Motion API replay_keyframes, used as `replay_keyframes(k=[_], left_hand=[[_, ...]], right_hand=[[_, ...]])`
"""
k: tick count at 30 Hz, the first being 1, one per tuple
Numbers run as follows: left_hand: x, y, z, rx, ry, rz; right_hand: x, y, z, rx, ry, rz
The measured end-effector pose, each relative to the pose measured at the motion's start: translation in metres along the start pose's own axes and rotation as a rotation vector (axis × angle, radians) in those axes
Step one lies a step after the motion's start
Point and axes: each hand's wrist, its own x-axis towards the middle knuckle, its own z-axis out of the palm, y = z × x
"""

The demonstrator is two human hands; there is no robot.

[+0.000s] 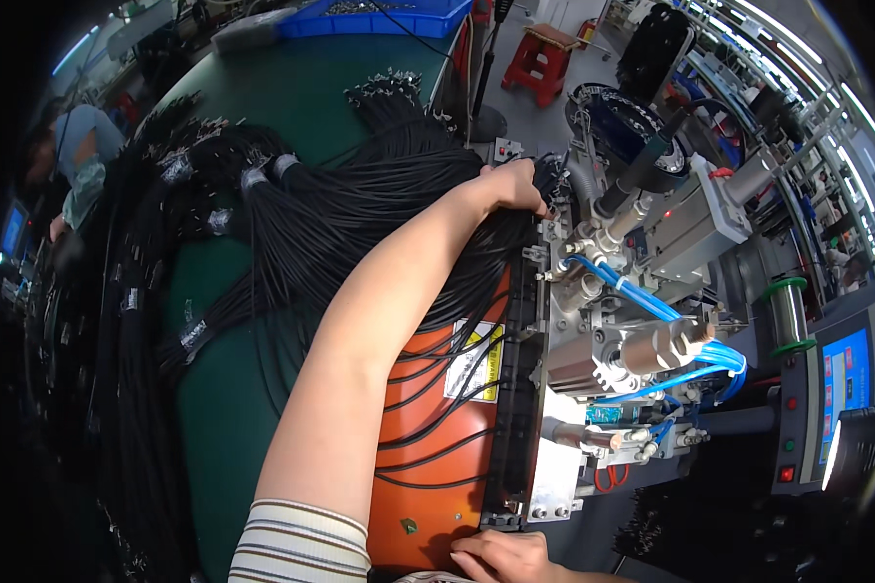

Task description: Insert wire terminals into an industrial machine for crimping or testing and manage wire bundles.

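Note:
My left arm reaches across to the far end of a metal fixture rail (517, 418). There my left hand (511, 187) is closed, its fingertips bent down at the rail among the ends of black cables (360, 209); the fingertips are partly hidden. Several single cables run from the bundle over an orange panel (428, 428) into the rail, spaced apart. Low in the view, my right hand (510, 556) rests by the near end of the panel, fingers loosely stretched and holding nothing I can see.
Right of the rail stands a machine with metal cylinders (593, 360) and blue air tubes (642, 296). Farther right are a wire spool (786, 316) and a control screen (846, 379). More cable bundles lie on the green table (228, 379). A blue tray (374, 21) stands behind; a person works at far left.

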Motion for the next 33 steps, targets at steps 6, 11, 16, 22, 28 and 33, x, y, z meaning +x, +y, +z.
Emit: replay_keyframes(k=[6, 11, 16, 22, 28, 33], left_hand=[[-0.018, 0.015, 0.0, -0.01, 0.32, 0.014], [-0.04, 0.024, -0.035, -0.171, 0.722, 0.146], [-0.112, 0.013, -0.116, -1.116, 0.585, 0.429], [-0.184, 0.03, -0.122, -1.23, 0.619, 0.534], [-0.214, 0.046, -0.12, -1.221, 0.645, 0.577], [-0.226, 0.05, -0.118, -1.201, 0.657, 0.585]], right_hand=[[-0.001, 0.006, -0.002, 0.007, 0.019, -0.015], [-0.002, 0.008, -0.001, -0.004, 0.034, -0.039], [-0.004, 0.01, 0.0, -0.007, 0.035, -0.054], [-0.007, 0.01, -0.001, -0.026, 0.025, -0.077], [-0.006, 0.006, 0.001, -0.108, 0.004, -0.024], [-0.004, 0.004, 0.002, -0.12, 0.011, -0.021]])
